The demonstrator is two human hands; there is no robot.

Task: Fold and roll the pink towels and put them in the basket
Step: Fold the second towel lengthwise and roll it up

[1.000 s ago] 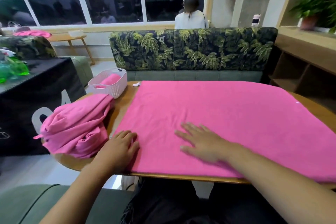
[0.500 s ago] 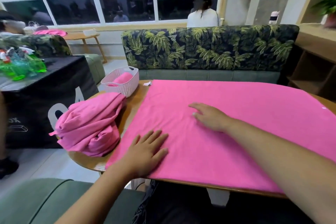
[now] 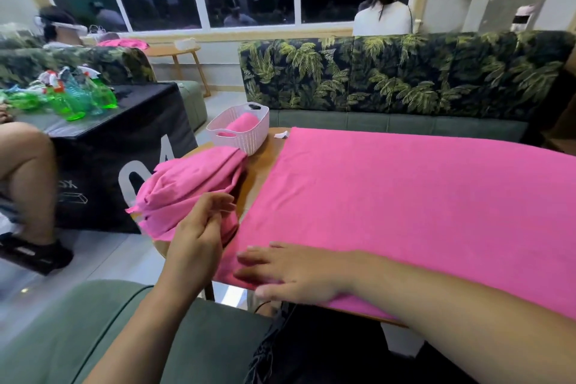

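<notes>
Since half a second ago, the left hand has lifted off the spread towel, and the right hand has slid back from the towel's middle to its near left corner.

The spread towel is the largest thing in view. It is a bright pink sheet lying flat and nearly unwrinkled over most of the wooden tabletop. Its near edge runs along the tabletop's near edge.

To its left, a crumpled pile of more pink towels sits on the tabletop's left end and droops over the side. Behind the pile stands a white woven basket, touching it, with one rolled towel already inside.

The right hand lies flat on the spread towel, fingers straight and slightly spread, pressing the corner down. The left hand hangs in front of the pile with fingers loosely curled. It seems to hold nothing, though the view does not show whether its fingertips brush the cloth.

The cloth looks light, soft and limp, with no stiffness and nothing to break. It will likely sag and crease wherever it is lifted. The best hold is probably a pinch at two corners of one edge, so that the fold falls straight.
</notes>
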